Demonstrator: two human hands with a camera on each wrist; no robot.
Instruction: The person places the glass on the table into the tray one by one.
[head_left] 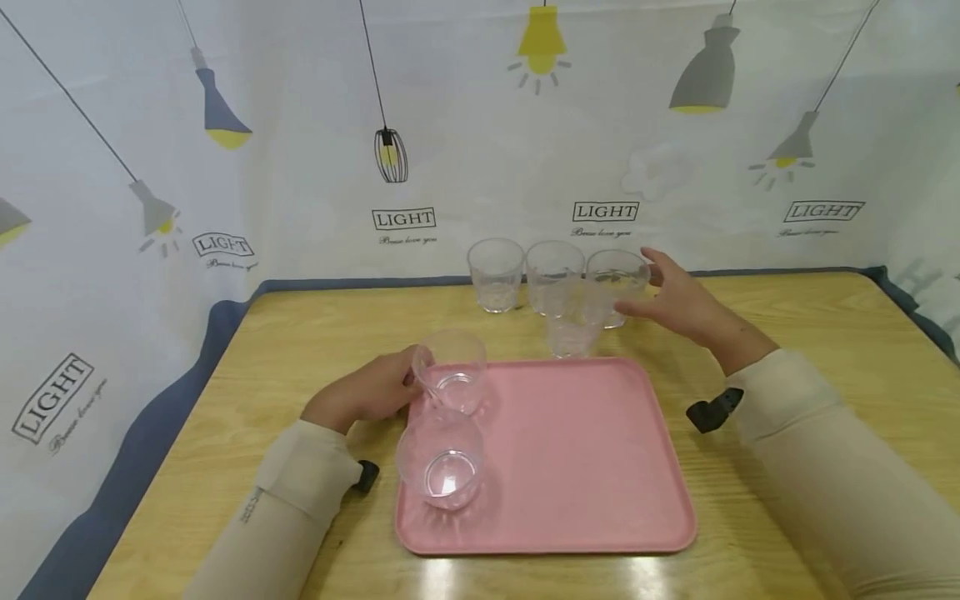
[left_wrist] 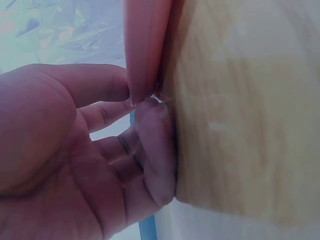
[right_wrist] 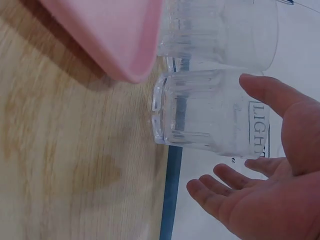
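My left hand (head_left: 380,386) pinches the left rim of a pink tray (head_left: 570,450) near its far corner; the left wrist view has the thumb against the tray's side and the fingers curled beneath. Overlapping that hand in the head view, a clear cup (head_left: 459,343) stands on the tray, with a second clear cup (head_left: 441,454) nearer the front. My right hand (head_left: 682,307) is beside the rightmost clear cup (head_left: 617,271) of the back row. Its thumb and fingers are spread either side of that cup (right_wrist: 215,112), not curled round it.
Two more clear cups, a left one (head_left: 496,271) and a middle one (head_left: 553,262), stand in the back row. Another clear cup (head_left: 573,329) is in front of them, close behind the tray's far edge. A printed curtain (head_left: 480,125) rises behind the wooden table (head_left: 322,317).
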